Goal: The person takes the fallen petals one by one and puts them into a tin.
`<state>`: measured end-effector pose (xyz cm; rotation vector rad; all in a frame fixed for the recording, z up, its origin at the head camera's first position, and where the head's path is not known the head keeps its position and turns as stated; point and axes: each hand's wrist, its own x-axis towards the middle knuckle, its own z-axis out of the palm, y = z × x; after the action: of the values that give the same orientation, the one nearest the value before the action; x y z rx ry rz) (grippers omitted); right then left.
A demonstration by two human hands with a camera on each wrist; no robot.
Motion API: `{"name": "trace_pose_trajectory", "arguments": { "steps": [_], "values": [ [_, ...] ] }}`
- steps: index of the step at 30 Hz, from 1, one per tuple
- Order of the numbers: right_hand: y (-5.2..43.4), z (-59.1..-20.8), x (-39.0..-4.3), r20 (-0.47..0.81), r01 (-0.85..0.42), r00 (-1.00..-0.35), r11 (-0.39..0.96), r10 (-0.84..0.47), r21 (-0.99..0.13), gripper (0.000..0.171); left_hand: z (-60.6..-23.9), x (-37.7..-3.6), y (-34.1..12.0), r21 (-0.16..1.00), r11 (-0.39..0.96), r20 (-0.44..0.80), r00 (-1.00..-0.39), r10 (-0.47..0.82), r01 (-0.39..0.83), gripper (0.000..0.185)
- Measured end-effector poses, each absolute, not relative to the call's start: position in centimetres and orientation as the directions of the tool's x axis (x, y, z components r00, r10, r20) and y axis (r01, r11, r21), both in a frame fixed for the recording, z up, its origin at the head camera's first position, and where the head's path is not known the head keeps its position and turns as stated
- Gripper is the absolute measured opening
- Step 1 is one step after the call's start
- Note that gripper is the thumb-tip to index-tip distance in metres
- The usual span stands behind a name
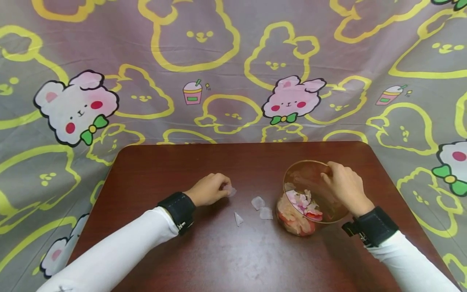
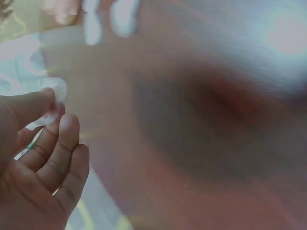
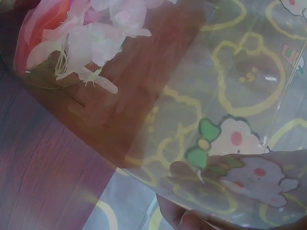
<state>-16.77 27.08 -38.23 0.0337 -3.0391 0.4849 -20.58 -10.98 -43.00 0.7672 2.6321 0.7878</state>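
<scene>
My left hand [image 1: 209, 190] is low over the table, left of the middle, and pinches a thin translucent whitish petal [image 1: 230, 190] between thumb and fingertips. The petal [image 2: 59, 88] also shows in the left wrist view, with the other fingers loosely bent. On the right, my right hand [image 1: 346, 187] grips the rim of a see-through amber bowl [image 1: 328, 205], thumb on the inner side. The bowl is tilted, its mouth facing up and left. White, pink and red flower petals [image 3: 91, 43] lie gathered at the bowl's lower left part.
Two pale petals, one farther back [image 1: 258, 202] and one nearer [image 1: 266, 213], lie on the table between the hands. A narrow pale piece [image 1: 238, 219] lies to their left. The brown table [image 1: 175, 251] ends at a patterned cloth [image 1: 233, 81] hanging behind it.
</scene>
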Motion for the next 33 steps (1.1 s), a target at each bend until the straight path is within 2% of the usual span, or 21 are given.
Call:
{"name": "trace_pose_trajectory", "arguments": {
  "steps": [12,15,19,24,27,33],
  "values": [
    [27.2,-38.2,-16.8,0.071,-0.036,-0.997,0.948,-0.014,-0.316,0.012,-36.3,-21.4,-3.5,0.528,0.63,0.069,-0.769,0.636,0.569,0.008],
    [27.2,-38.2,-16.8,0.07,-0.036,-0.997,0.947,-0.014,-0.319,0.012,-34.7,-20.8,-1.3,0.499,0.591,0.141,-0.733,0.666,0.633,0.01],
    [27.1,-38.1,-16.7,0.067,-0.032,-0.998,0.948,-0.011,-0.318,0.012,-33.1,-19.6,1.7,0.424,0.548,0.175,-0.659,0.732,0.721,0.012],
    [27.2,-38.2,-16.7,0.077,-0.039,-0.997,0.947,-0.016,-0.317,0.013,-32.4,-18.7,4.6,0.292,0.503,0.113,-0.552,0.826,0.814,0.013],
    [27.2,-38.2,-16.7,0.072,-0.038,-0.997,0.947,-0.015,-0.319,0.015,-32.5,-18.5,5.7,0.261,0.475,0.053,-0.504,0.862,0.84,0.013],
    [27.2,-38.1,-16.7,0.068,-0.032,-0.998,0.947,-0.011,-0.318,0.014,-32.9,-18.0,6.6,0.256,0.461,-0.051,-0.465,0.884,0.85,0.011]
  ]
}}
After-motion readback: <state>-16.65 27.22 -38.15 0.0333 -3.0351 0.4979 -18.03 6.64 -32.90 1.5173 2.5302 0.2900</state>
